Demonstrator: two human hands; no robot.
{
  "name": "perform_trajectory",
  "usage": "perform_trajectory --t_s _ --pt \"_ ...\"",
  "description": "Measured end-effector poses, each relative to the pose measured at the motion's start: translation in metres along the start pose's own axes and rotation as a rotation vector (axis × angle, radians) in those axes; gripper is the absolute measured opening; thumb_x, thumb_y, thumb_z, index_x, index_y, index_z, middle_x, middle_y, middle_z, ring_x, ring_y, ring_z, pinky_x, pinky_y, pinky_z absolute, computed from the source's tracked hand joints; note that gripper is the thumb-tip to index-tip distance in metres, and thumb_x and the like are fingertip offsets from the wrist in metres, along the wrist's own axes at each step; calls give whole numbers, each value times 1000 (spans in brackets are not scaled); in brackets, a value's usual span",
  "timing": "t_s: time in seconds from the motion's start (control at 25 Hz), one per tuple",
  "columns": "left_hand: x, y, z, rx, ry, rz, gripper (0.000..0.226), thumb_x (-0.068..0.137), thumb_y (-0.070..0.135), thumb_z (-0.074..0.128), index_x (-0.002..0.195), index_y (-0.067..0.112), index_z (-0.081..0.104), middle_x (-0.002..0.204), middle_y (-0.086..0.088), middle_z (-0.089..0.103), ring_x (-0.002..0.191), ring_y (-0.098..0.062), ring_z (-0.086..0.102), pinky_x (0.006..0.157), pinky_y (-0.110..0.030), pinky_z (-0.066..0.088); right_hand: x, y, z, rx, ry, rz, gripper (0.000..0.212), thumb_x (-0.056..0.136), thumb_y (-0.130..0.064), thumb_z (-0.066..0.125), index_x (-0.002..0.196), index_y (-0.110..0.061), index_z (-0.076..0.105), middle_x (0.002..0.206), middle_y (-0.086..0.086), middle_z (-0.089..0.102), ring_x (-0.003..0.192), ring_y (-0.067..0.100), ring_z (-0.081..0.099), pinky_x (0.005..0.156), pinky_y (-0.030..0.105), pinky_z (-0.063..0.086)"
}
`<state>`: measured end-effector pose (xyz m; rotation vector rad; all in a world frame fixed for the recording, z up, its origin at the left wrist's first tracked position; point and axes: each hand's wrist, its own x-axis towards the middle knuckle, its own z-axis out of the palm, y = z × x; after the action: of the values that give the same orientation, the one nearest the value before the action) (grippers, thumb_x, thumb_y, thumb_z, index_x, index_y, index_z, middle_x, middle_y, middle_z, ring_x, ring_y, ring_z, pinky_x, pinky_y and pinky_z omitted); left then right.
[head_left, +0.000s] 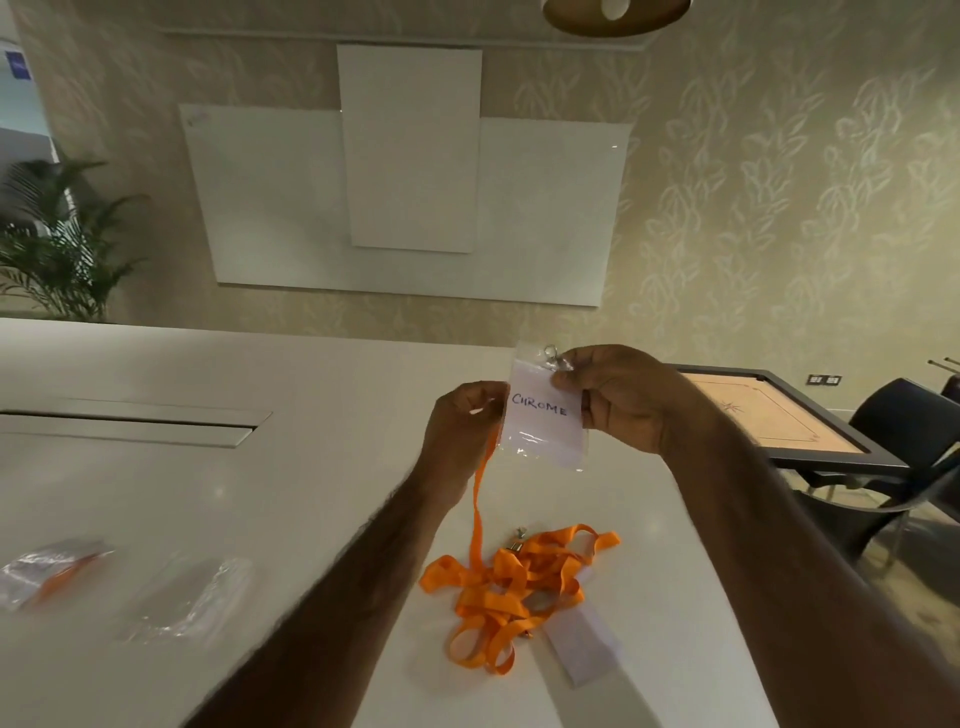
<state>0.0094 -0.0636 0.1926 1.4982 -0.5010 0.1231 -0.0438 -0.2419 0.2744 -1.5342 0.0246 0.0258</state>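
At the far left of the white bench (311, 374) lies a small clear plastic bag with something orange inside (47, 571), and beside it a second, crumpled clear plastic bag (192, 597). They lie well apart from the work, probably as stock for later.

The left hand (462, 421) is raised above the bench. Its grip is narrow, closed on the orange fabric lanyard strap (477, 499) just at the left edge of the clear plastic badge sleeve (540, 415). The strap hangs down slack to the tangled pile of orange lanyards (514, 587), so I judge it is kept away from the tangle.

The sleeve is held upright in the air between both hands and carries a white card with the handwritten word "CHROME". The right hand (618, 400) pinches the top corner of the sleeve, touching the small metal clip (551, 356). I think this grip steadies the slot so that the clip can be hooked in. Whether the clip is already through the slot, I cannot tell.

Right of the pile lies a flat white paper card (582, 644).

The bench is smooth, with a long recessed hatch (130, 421) at the left. Behind it are a green potted palm (57, 244), white wall panels (410, 182) on patterned wallpaper, then a wooden carrom board (769, 410) and a black plastic chair (893, 431).
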Motion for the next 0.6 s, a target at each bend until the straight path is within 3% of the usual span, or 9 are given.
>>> perform_trajectory --t_s 0.12,0.2,0.28,0.44,0.52,0.6 --pt "-1 0 -1 -47 -79 -31 19 99 13 60 105 14 78 95 -11 78 82 -34 73 69 -35 55 2 11 6 -144 80 -1 22 96 1 59 118 2 62 113 22 67 103 34 68 83 42 60" --pt "-2 -3 -2 -47 -61 -59 15 98 12 63 105 7 74 89 -7 78 74 -25 73 63 -26 55 2 18 11 -234 94 -8 22 95 -1 61 117 1 63 112 21 67 104 34 68 84 41 59" --pt "-4 -6 -3 -7 1 -66 5 94 13 68 98 10 70 81 0 77 68 -15 73 57 -20 54 2 25 17 -284 71 9 22 95 -2 62 117 1 62 108 19 69 99 31 69 75 35 59" --pt "-9 -12 -8 -1 -3 -90 13 88 21 74 92 9 73 87 -10 77 79 -34 74 72 -40 61 0 36 26 -291 52 12 21 93 -6 66 112 3 63 100 17 71 90 28 70 67 30 57" --pt "-11 -15 -14 32 -14 -80 21 89 32 71 90 10 73 86 -8 77 76 -31 75 72 -40 61 -2 40 27 -260 52 -36 18 93 -7 67 107 3 65 94 14 72 87 27 71 67 31 57" --pt "-12 -15 -22 28 -50 -83 18 96 28 64 89 14 73 83 -4 78 73 -26 75 71 -39 61 -4 44 30 -241 57 -91 11 92 -8 68 100 0 67 92 11 73 87 25 71 69 31 56"
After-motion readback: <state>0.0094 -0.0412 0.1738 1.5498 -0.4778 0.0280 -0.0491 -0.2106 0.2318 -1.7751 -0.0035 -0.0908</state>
